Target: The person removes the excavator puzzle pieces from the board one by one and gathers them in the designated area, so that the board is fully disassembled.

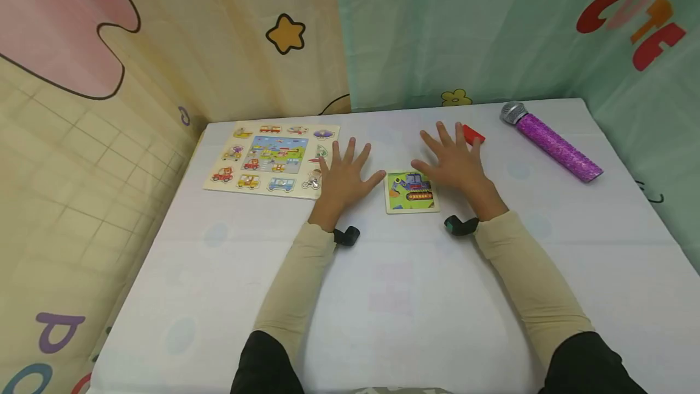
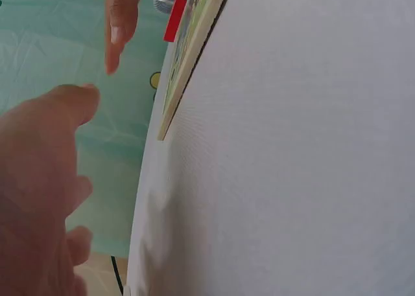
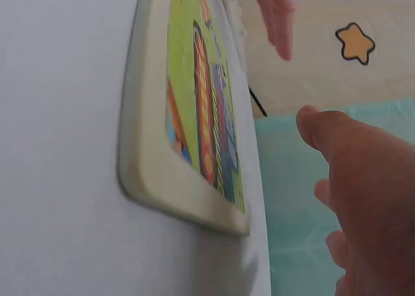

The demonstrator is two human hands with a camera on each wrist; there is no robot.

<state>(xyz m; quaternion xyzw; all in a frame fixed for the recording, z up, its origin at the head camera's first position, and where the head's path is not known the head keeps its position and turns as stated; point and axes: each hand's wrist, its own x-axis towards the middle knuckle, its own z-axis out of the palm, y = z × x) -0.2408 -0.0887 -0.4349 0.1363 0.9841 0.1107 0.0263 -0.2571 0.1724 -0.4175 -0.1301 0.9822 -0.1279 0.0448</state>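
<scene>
My left hand (image 1: 346,180) is held with fingers spread, overlapping the right edge of a large wooden vehicle puzzle board (image 1: 229,157) in the head view. Opposite it, my right hand (image 1: 457,162) has its fingers spread too, near the upper right corner of a small square puzzle (image 1: 411,192). That puzzle shows an excavator on a green ground and lies flat between the hands. Neither hand holds anything. In the left wrist view the left hand (image 2: 39,179) casts a shadow on the tabletop; the right wrist view shows the puzzle's thick pale frame (image 3: 155,173) beside the right hand (image 3: 376,192).
A small red block (image 1: 473,134) lies just behind the right hand's fingers. Farther right is a glittery pink microphone (image 1: 560,146) with a silver head. The white-covered table (image 1: 372,321) meets printed curtains (image 1: 465,29) at the back and sides.
</scene>
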